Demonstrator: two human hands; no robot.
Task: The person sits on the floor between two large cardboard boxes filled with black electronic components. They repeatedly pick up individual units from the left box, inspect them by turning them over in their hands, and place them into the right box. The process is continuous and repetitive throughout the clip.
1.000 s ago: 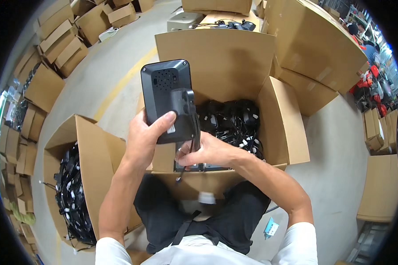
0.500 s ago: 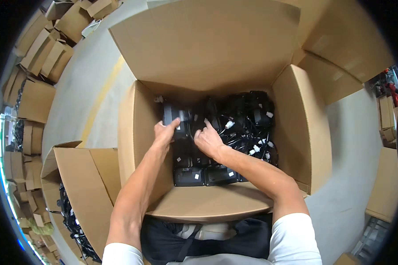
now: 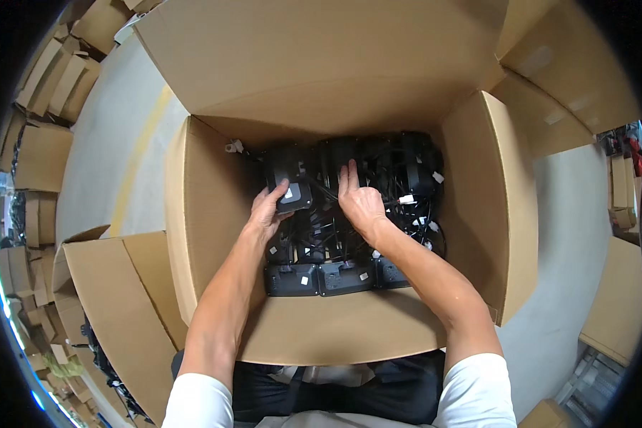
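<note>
A large open cardboard box [image 3: 214, 235] stands in front of me, packed with several black flat devices [image 3: 321, 274] and tangled black cables [image 3: 406, 192]. Both my arms reach down into it. My left hand [image 3: 267, 214] grips a black device [image 3: 291, 187] with a small white sticker, near the left of the stack. My right hand [image 3: 360, 200] lies flat, fingers together, on the black devices in the middle of the box, and holds nothing.
A second open cardboard box [image 3: 114, 314] with black cables stands at my lower left. Stacks of flattened and closed cartons [image 3: 43, 93] line the left side on the grey floor [image 3: 114, 143]. More cartons [image 3: 620, 314] stand at the right.
A second ago I held a black device up above the box in both hands. Since then I leaned over the box and lowered the device into it; both hands now rest among the packed devices.
</note>
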